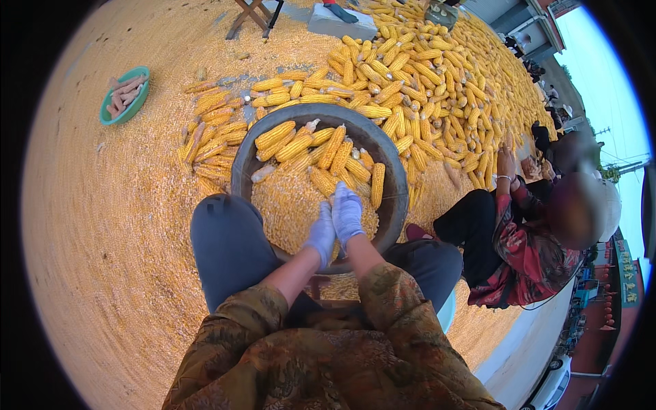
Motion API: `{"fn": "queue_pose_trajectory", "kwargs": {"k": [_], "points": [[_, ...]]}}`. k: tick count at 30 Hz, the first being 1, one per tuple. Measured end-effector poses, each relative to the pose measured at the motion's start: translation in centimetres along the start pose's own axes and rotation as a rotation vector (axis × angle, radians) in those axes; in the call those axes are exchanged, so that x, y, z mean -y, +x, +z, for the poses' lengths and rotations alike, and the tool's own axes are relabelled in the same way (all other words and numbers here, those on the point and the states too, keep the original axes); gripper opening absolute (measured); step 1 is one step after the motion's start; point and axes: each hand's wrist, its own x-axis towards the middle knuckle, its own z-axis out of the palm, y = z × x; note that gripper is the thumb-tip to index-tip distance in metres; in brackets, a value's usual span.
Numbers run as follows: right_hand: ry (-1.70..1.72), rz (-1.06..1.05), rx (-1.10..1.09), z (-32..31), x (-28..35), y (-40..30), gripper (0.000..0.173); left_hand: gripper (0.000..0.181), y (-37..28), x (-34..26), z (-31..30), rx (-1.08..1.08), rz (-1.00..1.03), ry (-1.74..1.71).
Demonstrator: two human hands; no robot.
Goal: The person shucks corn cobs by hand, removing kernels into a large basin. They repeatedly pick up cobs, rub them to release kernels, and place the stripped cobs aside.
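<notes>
A large round dark basin stands between my knees. Corn cobs lie in its far part, and loose corn kernels fill the near part. My left hand and my right hand, both in pale thin gloves, meet over the kernels, just below a cob. Palms face each other and the fingers point away from me. Whether something small is held between them is hidden, and so is how far the fingers are closed.
A heap of corn cobs spreads beyond the basin. At the left, a green basin holds bare cobs. A person in a red patterned top sits close on my right. A concrete block and wooden stool legs stand ahead.
</notes>
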Motion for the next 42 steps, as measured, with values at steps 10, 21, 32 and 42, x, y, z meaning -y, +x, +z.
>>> {"fn": "queue_pose_trajectory", "kwargs": {"k": [10, 21, 32, 42], "points": [[-0.515, -0.481, -0.120, -1.4, -4.3, 1.4, 0.039, 0.073, 0.3, 0.2, 1.6, 0.248, -0.198, -0.219], [0.247, -0.095, 0.024, -5.4, -1.7, 0.5, 0.032, 0.069, -2.2, -3.8, -0.4, 0.458, -0.500, -0.400], [0.322, -0.112, 0.203, -6.6, 1.4, -8.4, 0.038, 0.054, 1.6, -1.4, -0.5, 0.336, -0.123, -0.657], [-0.413, -0.415, 0.299, -7.3, 1.5, -9.4, 0.049, 0.027, 3.3, -1.0, -2.1, 0.010, 0.073, -0.424]]}}
